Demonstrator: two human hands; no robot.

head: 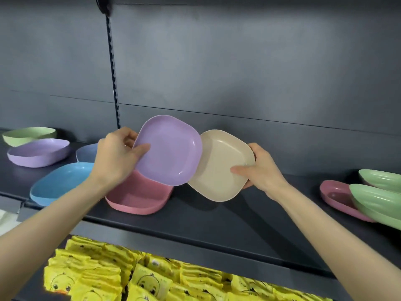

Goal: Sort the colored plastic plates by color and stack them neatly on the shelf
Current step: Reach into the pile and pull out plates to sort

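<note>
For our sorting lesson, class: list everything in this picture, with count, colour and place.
green plate: one, green, shelf far left
purple plate: one, purple, shelf left
blue plates: two, blue, shelf left
pink plate: one, pink, shelf centre
right pink plate: one, pink, shelf right
right green plates: two, green, shelf far right
yellow packets: many, yellow, below shelf
held purple plate: one, purple, left hand
held beige plate: one, beige, right hand
left hand: one, grips purple plate
right hand: one, grips beige plate

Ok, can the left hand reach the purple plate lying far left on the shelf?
Probably yes: the way from left hand to far-left purple plate looks free, though it already grips another purple plate.
</note>
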